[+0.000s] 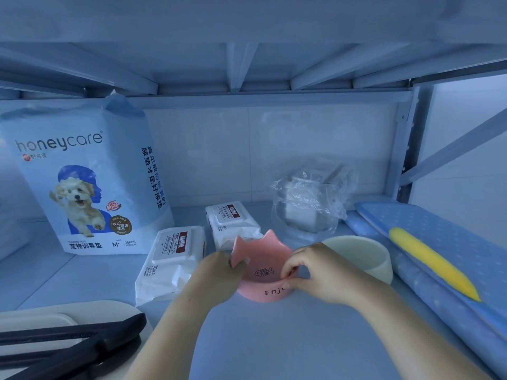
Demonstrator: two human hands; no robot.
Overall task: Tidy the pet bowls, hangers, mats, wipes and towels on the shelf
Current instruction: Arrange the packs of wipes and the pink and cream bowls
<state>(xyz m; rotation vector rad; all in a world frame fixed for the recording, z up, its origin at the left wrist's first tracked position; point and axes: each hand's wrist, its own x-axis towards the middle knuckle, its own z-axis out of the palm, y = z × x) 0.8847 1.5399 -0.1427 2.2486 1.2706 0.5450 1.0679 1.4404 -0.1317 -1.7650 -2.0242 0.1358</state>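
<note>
A pink cat-eared pet bowl (262,266) with a fish-bone drawing sits tilted on the shelf, its opening turned toward me. My left hand (222,270) pinches its left rim. The right rim is pinched by my right hand (318,272). Just right of it stands a cream bowl (365,256). Two white wipes packs lie behind and to the left, one near (172,259) and one farther back (233,223). A large pet training-pad bag (87,182) stands at the back left. Dark hangers (71,341) lie on a pale mat (104,307) at the lower left.
A clear plastic bag holding white items (310,198) stands at the back centre-right. A blue dotted mat with a yellow strip (428,256) lies along the right side. The shelf post (406,149) rises at the back right, and the upper shelf's underside hangs low overhead.
</note>
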